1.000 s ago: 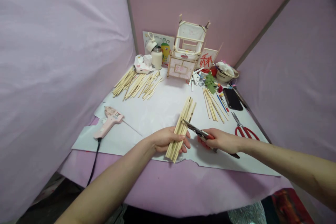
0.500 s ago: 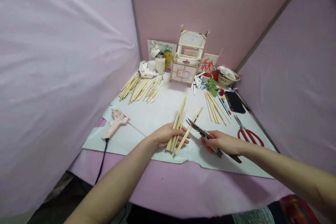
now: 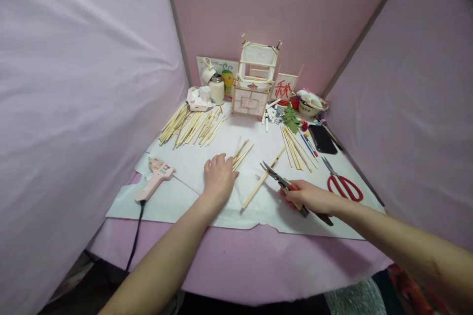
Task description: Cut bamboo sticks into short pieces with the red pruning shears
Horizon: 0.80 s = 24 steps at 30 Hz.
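Where a white sheet (image 3: 181, 157) is ringed by craft things, sticks (image 3: 242, 156) are covered at its middle
The rear is blocked by a jar (image 3: 217, 92), model (image 3: 250, 102) and bowl (image 3: 309, 109); the left is taken up by a stick pile (image 3: 189, 128) and glue gun (image 3: 157, 177), the right by a stick bundle (image 3: 295, 150), phone (image 3: 322, 139) and scissors (image 3: 334, 173); both sides are closed in by cloth walls (image 3: 92, 69), while bare sheet is left before the model and along the torn front edge; the sticks are overlaid by the palm-down left hand (image 3: 219, 177), its fingers half curled, though whether they are gripped cannot be told; shears (image 3: 272, 172), slightly parted, are held in the closed right hand (image 3: 303, 195), their blades seen over a loose stick (image 3: 254, 191)
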### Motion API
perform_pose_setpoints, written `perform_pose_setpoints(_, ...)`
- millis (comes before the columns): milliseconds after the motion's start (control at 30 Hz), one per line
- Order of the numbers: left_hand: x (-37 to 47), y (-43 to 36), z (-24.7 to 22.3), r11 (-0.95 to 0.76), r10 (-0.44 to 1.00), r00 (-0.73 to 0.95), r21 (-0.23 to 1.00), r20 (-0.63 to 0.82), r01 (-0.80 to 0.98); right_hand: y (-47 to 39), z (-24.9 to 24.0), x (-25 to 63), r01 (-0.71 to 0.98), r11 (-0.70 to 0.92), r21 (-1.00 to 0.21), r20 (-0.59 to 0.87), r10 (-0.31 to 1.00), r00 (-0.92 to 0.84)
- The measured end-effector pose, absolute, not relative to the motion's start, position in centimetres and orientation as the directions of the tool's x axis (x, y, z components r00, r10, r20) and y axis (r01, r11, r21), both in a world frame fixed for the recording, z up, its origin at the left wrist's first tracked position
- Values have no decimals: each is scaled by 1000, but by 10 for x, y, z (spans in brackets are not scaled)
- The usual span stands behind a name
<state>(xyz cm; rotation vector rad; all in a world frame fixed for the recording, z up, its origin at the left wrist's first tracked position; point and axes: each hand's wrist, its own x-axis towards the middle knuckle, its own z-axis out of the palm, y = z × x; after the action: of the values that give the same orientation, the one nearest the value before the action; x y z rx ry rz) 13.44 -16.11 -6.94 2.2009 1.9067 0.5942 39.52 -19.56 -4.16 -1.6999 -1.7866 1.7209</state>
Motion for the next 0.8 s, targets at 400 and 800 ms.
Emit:
perform_pose_setpoints(400,168,-198,-71,45,941,314,963,-130,264,-216,-26,360,800,77,-595,-325,887,-327)
perform_pose_setpoints(800,171,-204,-72,-40,969,245,961,-30,274,-220,-22,362,732,57,-679,-340,860,-382)
